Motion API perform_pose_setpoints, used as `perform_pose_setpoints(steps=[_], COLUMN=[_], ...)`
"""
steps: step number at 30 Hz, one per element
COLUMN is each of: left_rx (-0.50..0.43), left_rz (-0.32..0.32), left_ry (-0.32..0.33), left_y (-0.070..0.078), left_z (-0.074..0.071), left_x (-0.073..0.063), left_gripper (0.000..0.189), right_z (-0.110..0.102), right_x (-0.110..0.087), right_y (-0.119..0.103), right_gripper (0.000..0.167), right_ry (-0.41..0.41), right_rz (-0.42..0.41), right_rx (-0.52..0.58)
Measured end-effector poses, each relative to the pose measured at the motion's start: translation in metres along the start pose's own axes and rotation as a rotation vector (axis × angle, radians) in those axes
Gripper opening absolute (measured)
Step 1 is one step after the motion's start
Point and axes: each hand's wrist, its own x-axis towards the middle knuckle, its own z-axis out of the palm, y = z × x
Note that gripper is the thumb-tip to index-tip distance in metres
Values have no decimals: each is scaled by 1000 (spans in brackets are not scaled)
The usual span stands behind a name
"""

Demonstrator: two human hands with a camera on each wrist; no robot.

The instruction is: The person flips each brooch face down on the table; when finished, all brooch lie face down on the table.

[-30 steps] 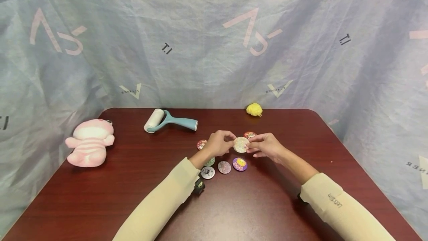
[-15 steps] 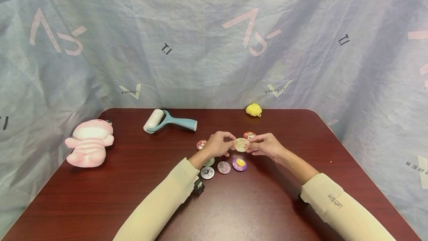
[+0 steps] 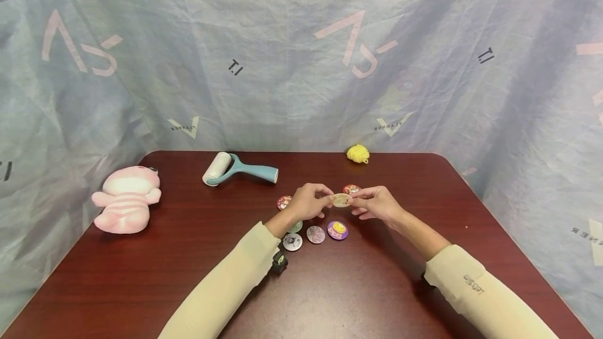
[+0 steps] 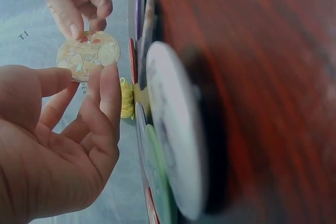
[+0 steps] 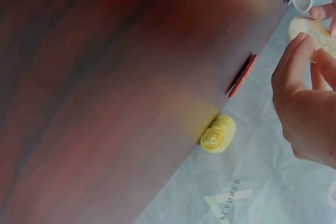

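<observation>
Between both hands, above the table, a round cream badge [image 3: 342, 200] with a pale printed face is tilted nearly edge-on in the head view. My left hand [image 3: 308, 202] pinches its left edge between thumb and fingers. On the opposite edge my right hand [image 3: 377, 205] pinches it the same way. The left wrist view shows the badge's printed face [image 4: 89, 56] with fingertips at both sides. Below the hands lie a purple badge [image 3: 337, 230], a pinkish-grey badge [image 3: 315, 234] and a white badge [image 3: 292, 242]. A green badge [image 3: 296, 227] is partly hidden by my left wrist.
Red badges lie behind the hands, one on the left [image 3: 283, 202] and one on the right [image 3: 351, 189]. Farther back are a blue-handled lint roller [image 3: 254, 171] and a yellow ball of yarn-like material [image 3: 358, 154]. A pink plush toy [image 3: 126, 202] lies at the left edge.
The cream badge has tipped from facing the head camera to nearly edge-on, rising slightly. Both hands keep their pinch and have barely moved. The other things stay where they were.
</observation>
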Motion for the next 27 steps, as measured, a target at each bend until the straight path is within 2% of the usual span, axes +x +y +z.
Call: perform_pose_setpoints(steps=[5,17,27], left_rx=[-31,-57,23], left_rz=[1,15,3], left_ry=[-5,-30,12], left_y=[-1,-5,-6], left_z=[-1,-1,-3], left_x=[-1,0,2], left_gripper=[16,17,14], right_z=[-2,-1,0], right_x=[-1,-4,-1], right_y=[1,0,0], right_gripper=[37,40,37], right_ry=[-9,-22,-63], right_rz=[-3,-26,-3], right_rx=[-83,-69,-90])
